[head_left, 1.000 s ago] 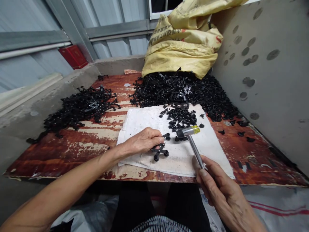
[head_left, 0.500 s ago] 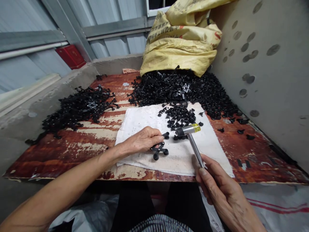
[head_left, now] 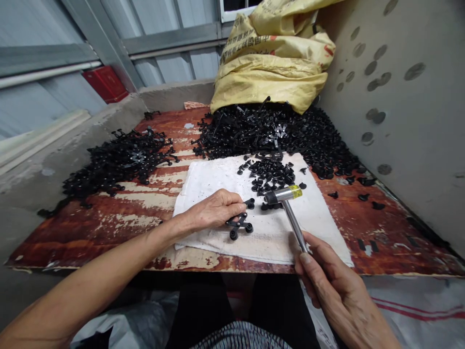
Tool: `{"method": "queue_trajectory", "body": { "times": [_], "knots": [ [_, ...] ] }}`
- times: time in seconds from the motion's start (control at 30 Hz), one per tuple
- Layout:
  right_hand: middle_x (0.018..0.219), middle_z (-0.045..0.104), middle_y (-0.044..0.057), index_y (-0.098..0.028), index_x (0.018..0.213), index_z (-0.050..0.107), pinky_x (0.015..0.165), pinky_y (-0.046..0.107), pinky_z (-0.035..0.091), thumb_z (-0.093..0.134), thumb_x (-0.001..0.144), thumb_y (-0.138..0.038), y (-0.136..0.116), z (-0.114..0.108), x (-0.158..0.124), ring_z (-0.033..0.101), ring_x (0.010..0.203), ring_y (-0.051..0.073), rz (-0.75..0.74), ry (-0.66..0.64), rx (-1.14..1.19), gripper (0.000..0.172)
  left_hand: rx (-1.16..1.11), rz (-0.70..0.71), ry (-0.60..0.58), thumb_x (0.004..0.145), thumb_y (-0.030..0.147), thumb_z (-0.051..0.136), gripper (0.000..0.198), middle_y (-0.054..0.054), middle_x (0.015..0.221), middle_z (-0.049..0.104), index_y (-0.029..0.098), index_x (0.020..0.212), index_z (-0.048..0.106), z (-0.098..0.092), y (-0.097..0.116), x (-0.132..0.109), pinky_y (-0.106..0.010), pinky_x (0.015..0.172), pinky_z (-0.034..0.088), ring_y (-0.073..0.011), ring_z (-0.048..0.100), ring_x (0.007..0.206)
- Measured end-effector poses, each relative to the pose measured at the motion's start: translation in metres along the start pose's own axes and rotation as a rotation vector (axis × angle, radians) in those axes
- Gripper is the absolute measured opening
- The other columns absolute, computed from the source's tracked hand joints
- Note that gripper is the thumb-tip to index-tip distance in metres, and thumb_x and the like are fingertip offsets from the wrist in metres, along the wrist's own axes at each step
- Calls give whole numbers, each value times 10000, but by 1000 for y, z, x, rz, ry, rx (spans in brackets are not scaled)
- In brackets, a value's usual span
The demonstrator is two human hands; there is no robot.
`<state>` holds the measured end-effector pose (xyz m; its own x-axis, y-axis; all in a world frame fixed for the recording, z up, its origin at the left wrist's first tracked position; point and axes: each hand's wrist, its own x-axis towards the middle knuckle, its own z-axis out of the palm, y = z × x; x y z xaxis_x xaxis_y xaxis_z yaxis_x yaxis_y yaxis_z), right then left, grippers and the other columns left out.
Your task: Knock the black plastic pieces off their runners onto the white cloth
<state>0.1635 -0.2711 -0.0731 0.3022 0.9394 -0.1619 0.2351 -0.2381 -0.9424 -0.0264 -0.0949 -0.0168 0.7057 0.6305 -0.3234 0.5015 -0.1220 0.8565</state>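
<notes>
My left hand (head_left: 220, 208) is closed on a black jointed linkage (head_left: 239, 223) with round ends, held over a folded white cloth (head_left: 207, 177). Its fingertips are partly hidden behind the thumb. My right hand (head_left: 325, 276) grips the metal handle of a small mallet (head_left: 295, 220). The mallet's head has a black face on the left and a yellow one on the right, and it hangs over the cloth to the right of the linkage. Beyond the head lies a small heap of black round-headed plugs (head_left: 271, 174).
A yellow woven sack (head_left: 269, 72) spills a large pile of black parts (head_left: 254, 131) at the back. Another pile of black linkages (head_left: 119, 160) lies left on the worn red board (head_left: 90, 225). A pale panel (head_left: 403, 111) rises on the right; several loose plugs lie near it.
</notes>
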Motion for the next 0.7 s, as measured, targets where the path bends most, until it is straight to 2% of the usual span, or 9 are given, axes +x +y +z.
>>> {"method": "queue_trajectory", "body": {
  "times": [0.3, 0.47, 0.53, 0.6, 0.67, 0.7],
  "knots": [
    [614, 546, -20, -214, 1336, 524, 381, 243, 396, 465, 927, -496, 3, -2, 0, 460, 424, 133, -23, -17, -37, 500, 19, -27, 13, 865, 333, 499, 301, 35, 519, 413, 164, 617, 499, 0, 0, 2, -204, 422, 222, -60, 312, 440],
    [586, 544, -28, -217, 1331, 545, 362, 229, 428, 465, 938, -470, 1, -4, 1, 497, 418, 137, -49, -21, -86, 474, 133, -20, 24, 843, 335, 498, 289, 40, 501, 390, 167, 608, 498, -2, 1, 3, -217, 423, 209, -68, 312, 444],
    [625, 623, 3, -210, 1312, 578, 427, 248, 518, 462, 944, -425, -4, -5, 3, 605, 496, 170, -130, -4, -159, 442, 193, -24, 42, 827, 325, 500, 283, 46, 498, 380, 168, 592, 489, -3, 3, 3, -220, 427, 205, -69, 306, 447],
    [825, 734, 70, -203, 1300, 603, 610, 304, 606, 469, 941, -355, -10, -7, 5, 717, 737, 228, -292, 41, -266, 412, 214, -32, 52, 815, 312, 497, 270, 50, 496, 379, 168, 586, 488, -3, 4, 4, -223, 430, 208, -69, 304, 445],
    [1130, 722, 110, -217, 1355, 562, 807, 354, 597, 479, 933, -263, -19, -7, 7, 696, 1008, 261, -507, 94, -364, 432, 220, -42, 61, 808, 308, 495, 260, 50, 494, 383, 167, 590, 496, -3, 4, 5, -228, 432, 214, -71, 311, 444],
    [1244, 675, 107, -239, 1408, 505, 871, 365, 574, 475, 931, -209, -23, -7, 8, 672, 1074, 255, -607, 114, -403, 479, 227, -44, 69, 807, 309, 494, 259, 48, 494, 389, 166, 591, 501, -2, 5, 6, -229, 433, 218, -72, 317, 445]
  ]
}}
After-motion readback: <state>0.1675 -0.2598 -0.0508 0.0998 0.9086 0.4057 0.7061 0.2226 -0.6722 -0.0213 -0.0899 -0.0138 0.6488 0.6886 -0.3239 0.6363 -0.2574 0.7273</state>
